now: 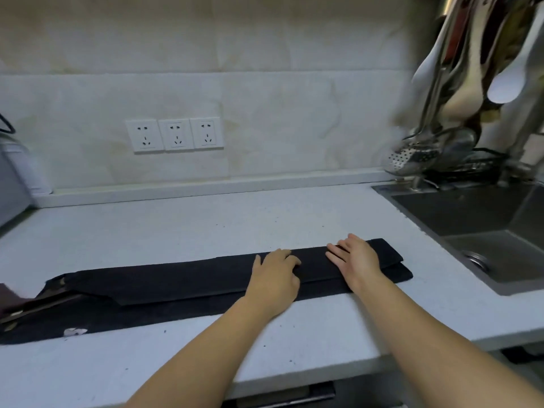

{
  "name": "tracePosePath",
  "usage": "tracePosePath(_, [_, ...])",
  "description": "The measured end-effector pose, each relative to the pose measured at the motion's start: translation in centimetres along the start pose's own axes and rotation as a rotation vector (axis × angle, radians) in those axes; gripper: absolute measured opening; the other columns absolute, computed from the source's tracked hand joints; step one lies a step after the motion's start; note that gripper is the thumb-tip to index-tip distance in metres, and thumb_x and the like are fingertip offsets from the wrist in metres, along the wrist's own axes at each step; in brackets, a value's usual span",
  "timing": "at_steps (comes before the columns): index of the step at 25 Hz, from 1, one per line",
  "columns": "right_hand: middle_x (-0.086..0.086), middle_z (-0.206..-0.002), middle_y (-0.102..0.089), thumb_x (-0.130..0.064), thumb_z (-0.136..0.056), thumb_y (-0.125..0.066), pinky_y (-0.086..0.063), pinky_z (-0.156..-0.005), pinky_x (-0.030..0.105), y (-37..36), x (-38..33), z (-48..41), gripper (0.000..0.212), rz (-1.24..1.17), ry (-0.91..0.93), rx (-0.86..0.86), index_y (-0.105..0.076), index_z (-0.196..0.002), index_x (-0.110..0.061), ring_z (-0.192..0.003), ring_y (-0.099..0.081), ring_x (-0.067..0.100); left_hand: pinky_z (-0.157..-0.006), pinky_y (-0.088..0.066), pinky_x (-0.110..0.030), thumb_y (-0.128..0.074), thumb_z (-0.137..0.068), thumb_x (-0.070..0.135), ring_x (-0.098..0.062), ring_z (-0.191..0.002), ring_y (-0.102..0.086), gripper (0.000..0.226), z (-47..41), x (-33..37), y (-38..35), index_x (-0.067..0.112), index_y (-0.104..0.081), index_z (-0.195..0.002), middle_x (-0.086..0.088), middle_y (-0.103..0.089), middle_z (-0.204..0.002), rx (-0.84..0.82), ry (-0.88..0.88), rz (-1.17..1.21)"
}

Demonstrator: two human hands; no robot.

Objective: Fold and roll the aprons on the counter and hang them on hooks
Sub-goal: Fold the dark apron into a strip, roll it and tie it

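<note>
Two bare forearms show, uncovered along their whole visible length from the wrists to the lower frame edge. The left hand (pixel 273 278) and the right hand (pixel 357 257) are likewise bare, with slender fingers.

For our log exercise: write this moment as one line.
apron: folded strip on counter | left hand: on apron | right hand: flat on apron

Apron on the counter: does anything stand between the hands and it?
Nothing visible does. The left hand and the right hand lie directly on the folded black apron, near its right end by the sink.
</note>
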State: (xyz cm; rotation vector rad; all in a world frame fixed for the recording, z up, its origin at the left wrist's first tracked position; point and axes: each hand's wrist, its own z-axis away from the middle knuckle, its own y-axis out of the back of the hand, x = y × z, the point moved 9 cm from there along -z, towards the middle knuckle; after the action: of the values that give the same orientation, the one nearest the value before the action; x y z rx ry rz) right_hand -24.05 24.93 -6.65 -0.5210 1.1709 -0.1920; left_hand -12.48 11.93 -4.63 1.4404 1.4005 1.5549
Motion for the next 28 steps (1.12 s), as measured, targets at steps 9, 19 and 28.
tracePosePath(9, [0.006,-0.119,-0.061,-0.001,-0.092,-0.042,-0.044,-0.085,0.025,6.2,-7.0,-1.5,0.042,0.984,0.285,0.267,-0.054,-0.13,-0.013,-0.111,-0.057,0.024,-0.101,-0.036,-0.036,-0.042,-0.094,0.014,-0.024,-0.124,-0.044,0.042,-5.2,11.6,-4.3,0.017,-0.055,-0.135,-0.001,-0.052,-0.14,-0.02,-0.285,-0.063])
tracePosePath(19, [0.01,-0.066,-0.051,-0.019,-0.09,-0.058,-0.045,-0.064,0.028,9.7,-9.1,-2.9,0.027,1.668,-0.253,0.238,-0.045,-0.069,-0.007,-0.062,-0.053,0.024,-0.1,-0.04,-0.037,-0.038,-0.099,0.015,-0.031,-0.121,-0.044,0.041,-11.2,16.1,-8.4,0.012,-0.05,-0.138,-0.005,-0.041,-0.148,-0.232,-0.34,-0.114])
tracePosePath(28, [0.012,-0.086,-0.057,-0.009,-0.087,-0.051,-0.048,-0.073,0.026,9.4,-7.6,-2.3,0.006,1.487,-0.467,0.212,-0.052,-0.083,-0.004,-0.082,-0.058,0.024,-0.107,-0.033,-0.037,-0.039,-0.1,0.016,-0.023,-0.132,-0.041,0.039,-10.6,15.4,-8.2,0.01,-0.051,-0.137,-0.006,-0.047,-0.144,-0.02,-0.322,0.018])
